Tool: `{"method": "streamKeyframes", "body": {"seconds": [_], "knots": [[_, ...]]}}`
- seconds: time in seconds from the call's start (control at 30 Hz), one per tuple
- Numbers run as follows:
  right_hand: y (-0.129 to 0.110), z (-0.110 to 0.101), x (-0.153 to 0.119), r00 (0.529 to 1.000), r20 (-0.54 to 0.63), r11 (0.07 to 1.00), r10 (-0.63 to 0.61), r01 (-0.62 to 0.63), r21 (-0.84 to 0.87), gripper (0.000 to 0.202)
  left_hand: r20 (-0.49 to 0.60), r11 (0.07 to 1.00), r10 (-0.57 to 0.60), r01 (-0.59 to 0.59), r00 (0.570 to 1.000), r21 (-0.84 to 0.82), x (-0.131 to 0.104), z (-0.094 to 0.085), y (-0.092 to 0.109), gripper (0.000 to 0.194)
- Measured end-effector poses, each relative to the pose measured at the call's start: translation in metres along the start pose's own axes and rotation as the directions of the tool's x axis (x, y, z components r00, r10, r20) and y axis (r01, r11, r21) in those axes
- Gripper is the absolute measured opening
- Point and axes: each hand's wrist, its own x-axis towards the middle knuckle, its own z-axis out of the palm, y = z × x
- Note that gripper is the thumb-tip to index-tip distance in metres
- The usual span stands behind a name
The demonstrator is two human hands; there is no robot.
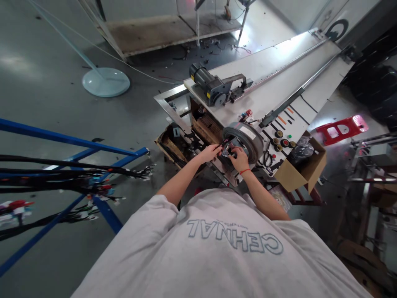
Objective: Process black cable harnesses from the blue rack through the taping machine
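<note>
At the near end of the long white bench (pixel 269 99), both hands work close together beside a round grey drum-like reel (pixel 256 142) with a pale label on its side. My left hand (pixel 211 153) is closed in a pinch at the reel's left edge, by some thin dark strands. My right hand (pixel 240 160) curls over the reel's near side, its fingers closed by a small shiny piece (pixel 228 150). What either hand pinches is too small to make out. Small red and blue connectors (pixel 247 114) lie just behind the reel.
A dark motor (pixel 203 78) is mounted at the bench's left end. Rolls of tape (pixel 277 141) and scissors (pixel 267 157) lie right of the reel. A cardboard box (pixel 302 165) stands beyond them. Blue frames (pixel 71 138) carry black cable bundles (pixel 62 171) on the left.
</note>
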Motion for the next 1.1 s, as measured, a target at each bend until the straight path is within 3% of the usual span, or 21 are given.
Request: {"method": "streamKeyframes", "body": {"seconds": [0.13,0.3,0.4,0.47,0.57,0.67,0.87,0.97,1.1], "knots": [[0.002,0.003,0.002,1.0,-0.019,1.0,0.016,-0.016,0.01,0.012,0.027,1.0,0.007,-0.007,1.0,0.013,-0.002,-0.002,0.005,0.028],[0.004,0.002,0.011,0.998,-0.06,0.997,0.012,-0.007,0.073,0.012,0.108,1.0,0.013,-0.011,0.994,-0.022,-0.034,0.0,0.011,0.038],[0.004,-0.001,0.008,0.997,-0.077,0.98,-0.031,0.045,0.192,0.009,0.105,1.0,0.006,-0.003,0.994,-0.03,-0.047,0.002,0.007,0.042],[0.002,-0.003,0.003,0.999,-0.04,0.963,0.01,0.001,0.27,0.008,0.114,0.999,0.008,-0.004,0.993,-0.038,-0.049,0.003,0.002,0.043],[-0.005,-0.007,-0.002,1.0,-0.006,0.954,0.018,-0.015,0.301,0.024,0.132,1.0,-0.007,0.011,0.991,-0.029,-0.049,0.004,-0.007,0.043],[-0.015,-0.012,0.002,0.993,-0.036,0.968,-0.114,0.119,0.221,0.029,0.16,0.997,-0.022,0.01,0.987,0.076,-0.05,0.005,-0.015,0.04],[-0.024,-0.02,0.019,0.913,0.122,0.921,-0.388,0.39,0.012,0.055,0.177,0.977,0.019,-0.056,0.984,0.206,-0.055,0.008,-0.015,0.041],[-0.025,-0.022,0.024,0.893,0.173,0.897,-0.416,0.434,-0.083,0.048,0.13,0.941,0.083,-0.121,0.988,0.316,-0.061,0.013,-0.004,0.04],[-0.031,-0.019,0.029,0.892,0.306,0.893,-0.332,0.402,-0.202,0.033,0.049,0.83,0.215,-0.209,0.975,0.518,-0.076,0.025,0.008,0.034]]}}
